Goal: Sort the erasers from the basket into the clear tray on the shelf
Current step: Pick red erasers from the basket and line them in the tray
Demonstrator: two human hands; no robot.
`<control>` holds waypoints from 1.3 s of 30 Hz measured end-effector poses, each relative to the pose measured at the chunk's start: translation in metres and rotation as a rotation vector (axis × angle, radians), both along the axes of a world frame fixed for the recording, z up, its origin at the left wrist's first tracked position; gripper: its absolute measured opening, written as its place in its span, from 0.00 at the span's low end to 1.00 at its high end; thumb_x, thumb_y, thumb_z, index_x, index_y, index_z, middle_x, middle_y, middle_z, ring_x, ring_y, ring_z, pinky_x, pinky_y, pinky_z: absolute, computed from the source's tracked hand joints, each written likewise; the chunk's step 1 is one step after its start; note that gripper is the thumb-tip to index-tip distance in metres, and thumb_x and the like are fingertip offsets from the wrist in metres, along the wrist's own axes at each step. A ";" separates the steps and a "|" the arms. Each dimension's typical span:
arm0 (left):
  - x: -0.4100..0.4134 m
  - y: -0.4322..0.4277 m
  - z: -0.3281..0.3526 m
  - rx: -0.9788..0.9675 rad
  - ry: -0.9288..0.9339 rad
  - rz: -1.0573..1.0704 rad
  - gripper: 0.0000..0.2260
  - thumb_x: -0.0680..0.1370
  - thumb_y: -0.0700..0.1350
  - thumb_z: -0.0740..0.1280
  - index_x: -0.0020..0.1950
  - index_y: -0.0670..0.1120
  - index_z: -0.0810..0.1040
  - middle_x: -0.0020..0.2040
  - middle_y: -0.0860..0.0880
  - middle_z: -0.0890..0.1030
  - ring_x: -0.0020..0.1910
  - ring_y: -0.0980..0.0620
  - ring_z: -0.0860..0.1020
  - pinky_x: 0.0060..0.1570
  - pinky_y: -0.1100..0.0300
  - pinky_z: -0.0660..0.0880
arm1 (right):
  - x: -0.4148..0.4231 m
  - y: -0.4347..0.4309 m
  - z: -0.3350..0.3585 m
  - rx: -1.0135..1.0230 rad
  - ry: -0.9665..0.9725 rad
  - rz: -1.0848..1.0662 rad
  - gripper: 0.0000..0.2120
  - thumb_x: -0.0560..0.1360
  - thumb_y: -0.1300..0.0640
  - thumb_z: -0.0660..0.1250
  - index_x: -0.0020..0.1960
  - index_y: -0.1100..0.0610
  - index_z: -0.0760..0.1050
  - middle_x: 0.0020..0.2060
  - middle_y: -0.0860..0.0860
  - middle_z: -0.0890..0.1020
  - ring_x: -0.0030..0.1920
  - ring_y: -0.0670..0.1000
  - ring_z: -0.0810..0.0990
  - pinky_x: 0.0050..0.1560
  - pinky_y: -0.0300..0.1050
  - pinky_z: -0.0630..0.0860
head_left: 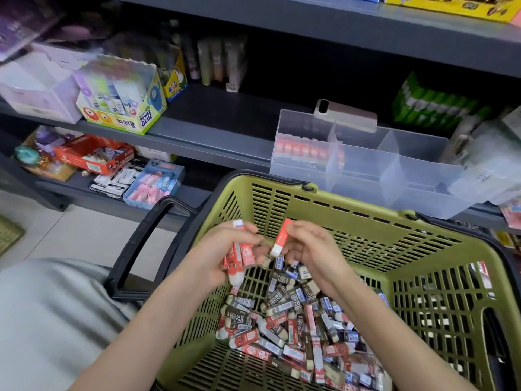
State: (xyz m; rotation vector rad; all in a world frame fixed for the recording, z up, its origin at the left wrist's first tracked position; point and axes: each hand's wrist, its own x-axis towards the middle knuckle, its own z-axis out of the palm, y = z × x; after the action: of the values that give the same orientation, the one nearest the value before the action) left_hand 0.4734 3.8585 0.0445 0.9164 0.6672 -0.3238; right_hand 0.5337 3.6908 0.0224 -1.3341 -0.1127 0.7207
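Observation:
A green slatted basket [366, 221] holds a heap of erasers [296, 328] in red, dark and blue sleeves. Above the heap, my left hand [222, 249] grips a bunch of several red-sleeved erasers [239, 258]. My right hand [313, 249] pinches a single red-and-white eraser [280, 238] right beside that bunch. On the grey shelf behind the basket stands the clear divided tray [394, 176]. Its left compartment holds a row of red-sleeved erasers [301, 149]; the other compartments look bare.
A phone [346, 115] rests on the tray's back rim. A Power Glue box [124, 100] and pale boxes stand on the shelf to the left, green packs [434, 105] to the right. The basket's black handle [141, 246] hangs at its left. Lower shelf holds stationery boxes.

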 end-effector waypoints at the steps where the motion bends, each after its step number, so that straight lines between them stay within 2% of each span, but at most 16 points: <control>1: 0.000 -0.001 0.000 0.088 -0.012 -0.054 0.10 0.69 0.31 0.70 0.48 0.38 0.77 0.42 0.39 0.84 0.39 0.44 0.84 0.31 0.58 0.79 | 0.000 -0.001 0.012 0.029 -0.009 0.033 0.07 0.71 0.56 0.69 0.40 0.61 0.80 0.32 0.54 0.81 0.31 0.48 0.78 0.28 0.37 0.73; 5: -0.003 -0.003 0.004 0.048 -0.053 -0.219 0.10 0.70 0.39 0.71 0.51 0.41 0.80 0.47 0.39 0.84 0.41 0.44 0.84 0.30 0.59 0.79 | -0.003 0.007 0.030 -0.107 -0.098 0.086 0.10 0.68 0.53 0.72 0.40 0.60 0.82 0.31 0.55 0.80 0.29 0.47 0.75 0.27 0.35 0.71; 8: -0.005 0.000 0.008 -0.076 -0.052 -0.168 0.16 0.69 0.42 0.71 0.56 0.42 0.79 0.50 0.37 0.83 0.43 0.40 0.84 0.26 0.62 0.77 | -0.004 0.014 0.027 -0.145 -0.139 0.070 0.06 0.67 0.57 0.73 0.41 0.59 0.83 0.35 0.54 0.83 0.35 0.48 0.80 0.37 0.37 0.76; 12: -0.004 -0.001 0.011 -0.009 -0.032 -0.123 0.14 0.66 0.41 0.71 0.51 0.42 0.79 0.37 0.42 0.84 0.30 0.48 0.82 0.23 0.64 0.74 | -0.003 0.017 0.012 -0.003 -0.059 0.096 0.08 0.71 0.54 0.70 0.45 0.57 0.84 0.37 0.55 0.83 0.33 0.46 0.78 0.31 0.36 0.73; 14: -0.002 0.000 0.010 -0.009 -0.017 -0.055 0.11 0.65 0.39 0.71 0.47 0.41 0.79 0.32 0.45 0.81 0.25 0.52 0.77 0.21 0.65 0.72 | 0.001 0.019 -0.005 0.017 -0.036 0.050 0.08 0.74 0.54 0.67 0.46 0.57 0.83 0.37 0.53 0.83 0.36 0.47 0.78 0.34 0.37 0.74; 17: -0.001 0.007 0.013 -0.266 -0.105 0.072 0.12 0.64 0.35 0.73 0.46 0.40 0.79 0.31 0.44 0.78 0.22 0.54 0.73 0.19 0.66 0.70 | 0.009 0.028 -0.049 -0.450 -0.383 0.064 0.07 0.74 0.57 0.68 0.50 0.57 0.82 0.43 0.48 0.84 0.44 0.46 0.80 0.46 0.42 0.77; 20: -0.004 0.018 0.019 -0.591 -0.305 0.167 0.16 0.56 0.32 0.79 0.41 0.40 0.81 0.32 0.45 0.78 0.25 0.54 0.76 0.20 0.68 0.71 | 0.007 0.036 -0.097 -0.924 -0.666 0.337 0.21 0.73 0.50 0.70 0.64 0.54 0.74 0.60 0.50 0.78 0.61 0.50 0.75 0.61 0.45 0.72; 22: -0.006 0.023 0.021 -0.692 -0.379 0.248 0.18 0.54 0.30 0.80 0.39 0.40 0.80 0.33 0.46 0.79 0.29 0.53 0.81 0.20 0.70 0.71 | 0.007 0.039 -0.118 -1.033 -0.786 0.421 0.25 0.73 0.51 0.69 0.68 0.54 0.69 0.65 0.51 0.75 0.66 0.52 0.70 0.66 0.44 0.66; 25: -0.007 0.025 0.023 -0.714 -0.411 0.312 0.19 0.53 0.29 0.79 0.39 0.41 0.79 0.35 0.46 0.81 0.34 0.51 0.83 0.20 0.68 0.72 | 0.008 0.038 -0.129 -1.038 -0.907 0.447 0.23 0.74 0.57 0.68 0.68 0.55 0.70 0.64 0.52 0.76 0.64 0.52 0.71 0.67 0.42 0.64; 28: -0.006 0.023 0.025 -0.642 -0.408 0.245 0.20 0.52 0.30 0.79 0.39 0.43 0.78 0.34 0.47 0.79 0.29 0.52 0.80 0.20 0.66 0.73 | 0.008 0.026 -0.117 -0.911 -0.700 0.277 0.20 0.73 0.59 0.68 0.64 0.56 0.73 0.56 0.53 0.80 0.56 0.51 0.78 0.54 0.38 0.73; 30: -0.004 0.020 0.025 -0.544 -0.396 0.202 0.20 0.51 0.31 0.79 0.37 0.43 0.78 0.33 0.46 0.78 0.27 0.52 0.78 0.20 0.64 0.73 | 0.008 0.008 -0.106 -0.874 -0.571 0.310 0.18 0.72 0.58 0.69 0.62 0.53 0.75 0.50 0.50 0.82 0.48 0.49 0.80 0.42 0.35 0.76; 31: -0.003 0.019 0.025 -0.502 -0.388 0.194 0.20 0.50 0.31 0.79 0.36 0.43 0.79 0.33 0.45 0.77 0.27 0.51 0.78 0.20 0.64 0.73 | 0.007 -0.001 -0.102 -0.899 -0.550 0.411 0.16 0.72 0.57 0.69 0.60 0.51 0.76 0.49 0.47 0.81 0.48 0.47 0.79 0.41 0.33 0.75; 33: -0.002 0.019 0.024 -0.468 -0.378 0.187 0.19 0.49 0.32 0.80 0.36 0.42 0.79 0.33 0.45 0.77 0.28 0.51 0.77 0.21 0.64 0.73 | 0.005 -0.012 -0.096 -0.951 -0.567 0.573 0.14 0.71 0.54 0.70 0.57 0.50 0.78 0.51 0.44 0.80 0.52 0.45 0.75 0.49 0.35 0.71; 34: -0.001 0.019 0.024 -0.479 -0.380 0.186 0.19 0.50 0.32 0.80 0.36 0.42 0.79 0.34 0.45 0.77 0.28 0.51 0.77 0.20 0.64 0.73 | 0.003 -0.011 -0.096 -0.921 -0.563 0.554 0.15 0.71 0.54 0.70 0.57 0.52 0.78 0.52 0.44 0.79 0.54 0.46 0.75 0.52 0.36 0.70; 36: -0.002 0.021 0.024 -0.522 -0.391 0.191 0.18 0.51 0.32 0.79 0.36 0.43 0.80 0.34 0.46 0.78 0.29 0.52 0.78 0.21 0.65 0.73 | -0.004 0.004 -0.095 -0.796 -0.457 0.377 0.16 0.73 0.55 0.70 0.60 0.55 0.76 0.49 0.47 0.80 0.51 0.48 0.78 0.47 0.33 0.73; 39: -0.005 0.023 0.024 -0.570 -0.406 0.209 0.18 0.52 0.31 0.79 0.38 0.43 0.80 0.34 0.47 0.78 0.29 0.53 0.78 0.21 0.64 0.73 | -0.014 0.039 -0.101 -0.744 -0.262 0.197 0.19 0.74 0.56 0.69 0.63 0.59 0.71 0.44 0.54 0.83 0.42 0.57 0.82 0.40 0.43 0.76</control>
State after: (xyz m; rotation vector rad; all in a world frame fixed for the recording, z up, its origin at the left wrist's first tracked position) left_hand 0.4688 3.8814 0.0686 0.3433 0.2632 -0.1203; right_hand 0.5192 3.7299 -0.0786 -2.1517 -0.1986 0.7835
